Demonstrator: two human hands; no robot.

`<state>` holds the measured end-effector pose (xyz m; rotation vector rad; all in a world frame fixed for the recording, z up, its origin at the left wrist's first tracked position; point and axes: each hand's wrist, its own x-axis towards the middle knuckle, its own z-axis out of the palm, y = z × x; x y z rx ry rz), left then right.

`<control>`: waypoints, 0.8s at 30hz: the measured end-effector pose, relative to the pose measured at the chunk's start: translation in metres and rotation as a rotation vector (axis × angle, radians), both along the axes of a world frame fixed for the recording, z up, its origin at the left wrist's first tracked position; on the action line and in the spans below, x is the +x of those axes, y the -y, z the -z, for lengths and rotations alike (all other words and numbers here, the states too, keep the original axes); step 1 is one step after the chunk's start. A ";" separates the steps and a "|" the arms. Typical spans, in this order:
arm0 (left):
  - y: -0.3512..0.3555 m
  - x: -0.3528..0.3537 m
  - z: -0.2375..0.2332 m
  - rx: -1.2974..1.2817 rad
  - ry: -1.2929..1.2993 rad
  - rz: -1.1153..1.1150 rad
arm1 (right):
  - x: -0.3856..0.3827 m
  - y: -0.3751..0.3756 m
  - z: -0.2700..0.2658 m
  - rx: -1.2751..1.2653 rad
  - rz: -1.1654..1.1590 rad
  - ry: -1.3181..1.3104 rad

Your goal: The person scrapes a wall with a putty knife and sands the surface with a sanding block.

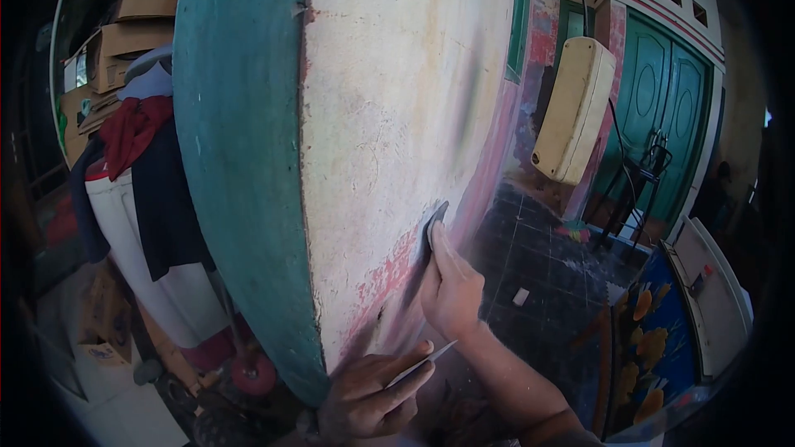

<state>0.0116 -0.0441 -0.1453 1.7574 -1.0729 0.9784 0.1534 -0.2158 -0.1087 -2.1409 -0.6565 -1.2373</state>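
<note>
My right hand (451, 285) is closed on a dark flat piece (437, 217), pressed against the worn, pale painted wall (389, 108). Its fingers point up along the wall, above a patch where pink paint shows through. Lower down, near the wall's bottom corner, my left hand (373, 401) pinches a thin pale flat blade (421, 364) between thumb and fingers. The blade's pointed end sticks out toward my right wrist. Which exact tool the dark piece is, I cannot tell.
A green-painted panel (240, 157) borders the wall's left edge. Clothes (137, 128) hang over a white container (157, 273) beside cardboard boxes (149, 0). To the right are a yellowed rectangular unit (573, 108), green double doors (667, 83), a black stool (638, 178) and dark floor tiles (538, 248).
</note>
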 end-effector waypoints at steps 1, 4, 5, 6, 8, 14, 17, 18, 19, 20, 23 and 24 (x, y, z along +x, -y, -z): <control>0.000 -0.002 0.000 0.009 -0.007 -0.001 | 0.005 0.006 -0.002 0.040 -0.032 -0.005; -0.004 -0.008 -0.009 0.011 0.005 0.005 | 0.005 0.006 -0.020 0.190 -0.113 0.168; -0.006 -0.007 -0.009 -0.022 0.038 0.022 | 0.002 0.001 -0.028 0.238 -0.141 0.261; -0.007 -0.008 -0.010 -0.055 0.071 0.041 | -0.012 -0.007 -0.036 0.178 -0.160 0.274; -0.012 -0.016 -0.016 -0.089 0.082 0.018 | -0.040 -0.029 -0.050 0.064 -0.187 0.310; -0.024 -0.030 -0.023 -0.166 0.198 -0.124 | -0.026 -0.056 0.018 0.225 -0.286 0.269; -0.034 -0.040 -0.027 -0.197 0.150 -0.176 | -0.039 -0.070 0.012 0.224 -0.192 0.294; -0.037 -0.044 -0.028 -0.202 0.118 -0.190 | -0.034 -0.074 -0.007 0.306 -0.252 0.258; -0.037 -0.040 -0.030 -0.241 0.166 -0.200 | -0.027 -0.078 -0.031 0.387 -0.311 0.218; -0.038 -0.042 -0.033 -0.237 0.178 -0.208 | -0.022 -0.081 -0.050 0.469 -0.370 0.174; -0.041 -0.049 -0.037 -0.252 0.187 -0.213 | -0.023 -0.085 -0.086 0.580 -0.451 0.083; -0.042 -0.050 -0.037 -0.262 0.177 -0.198 | -0.032 -0.088 -0.076 0.532 -0.414 0.062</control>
